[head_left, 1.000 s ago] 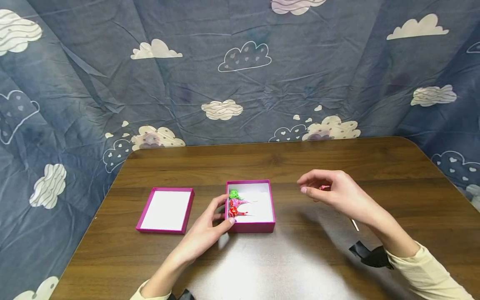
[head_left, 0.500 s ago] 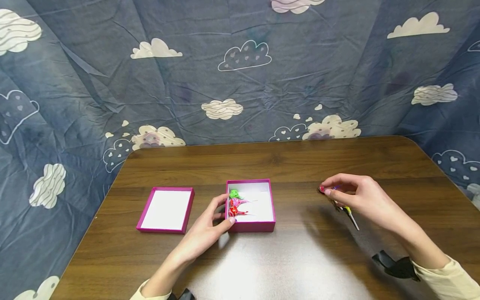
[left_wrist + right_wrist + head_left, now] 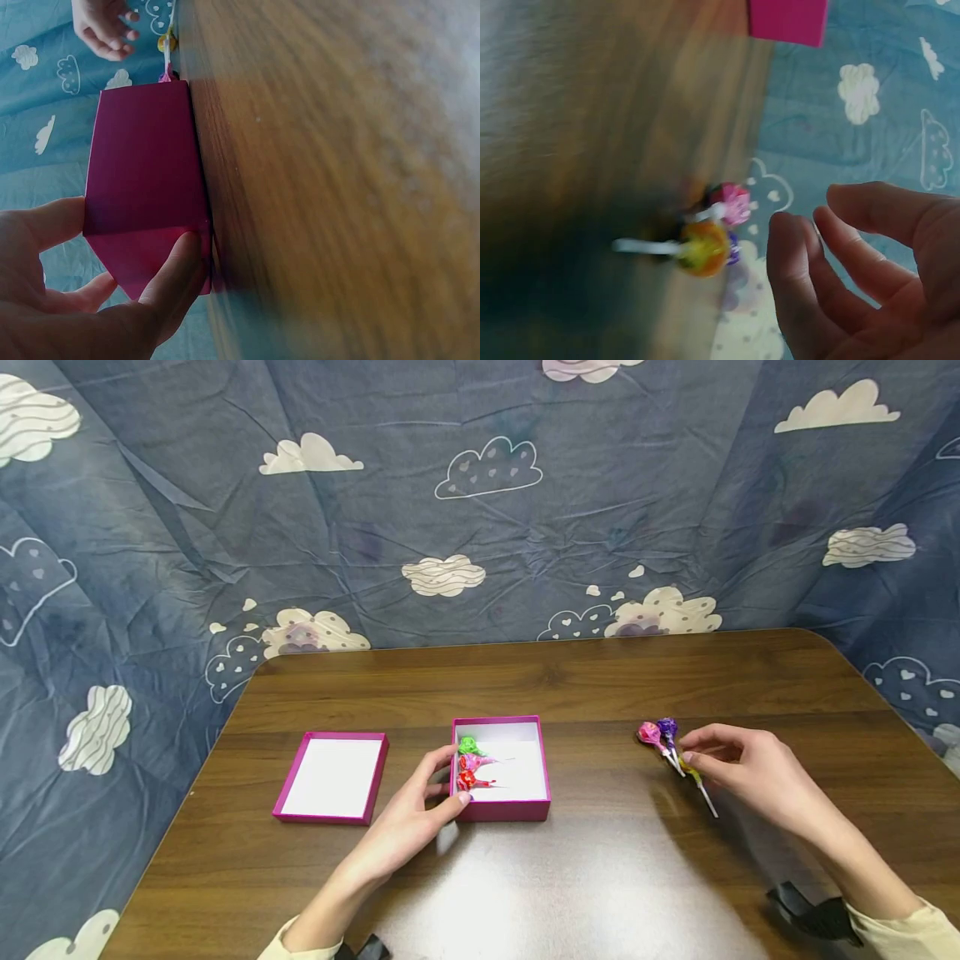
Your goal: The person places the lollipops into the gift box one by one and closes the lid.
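Note:
My left hand [image 3: 411, 820] grips the left side of a small magenta box [image 3: 502, 811], its thumb at the near left corner. Inside the box lie a green lollipop [image 3: 468, 745], a pink lollipop [image 3: 469, 762] and a red lollipop [image 3: 467, 780], heads to the left. To the right, my right hand [image 3: 753, 774] is beside a loose cluster: a pink lollipop [image 3: 649, 732], a purple lollipop [image 3: 667, 727] and a yellow lollipop [image 3: 690, 767]. In the right wrist view, fingers and thumb are apart with nothing between them, and the yellow-orange lollipop head [image 3: 703, 249] lies beyond the fingertips.
A shallow magenta lid [image 3: 380, 777] with a white inside lies to the left of the box. Everything stands on a brown wooden table [image 3: 570, 685]. A blue cloth with clouds [image 3: 495, 535] hangs behind the table's far edge.
My right hand has let go of the pink lollipop, now on the table by the purple one, and moved back to the right. The left hand stays at the box.

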Motion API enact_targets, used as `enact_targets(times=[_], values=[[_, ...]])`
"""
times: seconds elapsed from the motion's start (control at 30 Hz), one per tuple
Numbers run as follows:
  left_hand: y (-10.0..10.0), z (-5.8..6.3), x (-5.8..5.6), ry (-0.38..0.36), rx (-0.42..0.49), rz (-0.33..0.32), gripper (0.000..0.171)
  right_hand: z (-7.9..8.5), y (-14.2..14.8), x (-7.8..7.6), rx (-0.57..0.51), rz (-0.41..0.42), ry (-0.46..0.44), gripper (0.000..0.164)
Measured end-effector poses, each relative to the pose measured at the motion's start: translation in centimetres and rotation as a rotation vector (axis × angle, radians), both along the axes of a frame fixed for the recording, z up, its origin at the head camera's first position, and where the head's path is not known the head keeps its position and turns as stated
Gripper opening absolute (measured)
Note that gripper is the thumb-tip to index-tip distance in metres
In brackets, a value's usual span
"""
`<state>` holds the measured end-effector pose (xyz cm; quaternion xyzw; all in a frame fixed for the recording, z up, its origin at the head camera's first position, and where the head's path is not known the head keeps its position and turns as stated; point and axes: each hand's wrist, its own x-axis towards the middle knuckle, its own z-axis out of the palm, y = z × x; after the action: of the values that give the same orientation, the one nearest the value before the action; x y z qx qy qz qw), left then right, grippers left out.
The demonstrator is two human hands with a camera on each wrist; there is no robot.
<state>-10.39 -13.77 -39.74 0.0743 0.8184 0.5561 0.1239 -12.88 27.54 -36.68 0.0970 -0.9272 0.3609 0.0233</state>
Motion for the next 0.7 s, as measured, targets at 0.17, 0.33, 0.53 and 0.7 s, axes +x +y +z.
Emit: enact_targets(times=[0.17, 0.33, 0.53, 0.7], values=[[0.0, 0.0, 0.0, 0.001, -0.005, 0.004, 0.063, -1.0, 0.8, 0.4, 0.020, -0.028, -0.043, 0.019], [0.0, 0.0, 0.0, 0.002, -0.005, 0.007, 0.063, -1.7, 1.2, 0.5, 0.027, -0.060, -0.099, 0.025], [0.0, -0.1, 0.0, 0.001, 0.016, -0.001, 0.062, -2.2, 1.3, 0.4, -0.068, -0.073, -0.200, 0.033], [0.1, 0.0, 0.1, -0.003, 0.017, -0.001, 0.062, -2.5, 1.3, 0.1, -0.131, -0.052, -0.212, 0.034]])
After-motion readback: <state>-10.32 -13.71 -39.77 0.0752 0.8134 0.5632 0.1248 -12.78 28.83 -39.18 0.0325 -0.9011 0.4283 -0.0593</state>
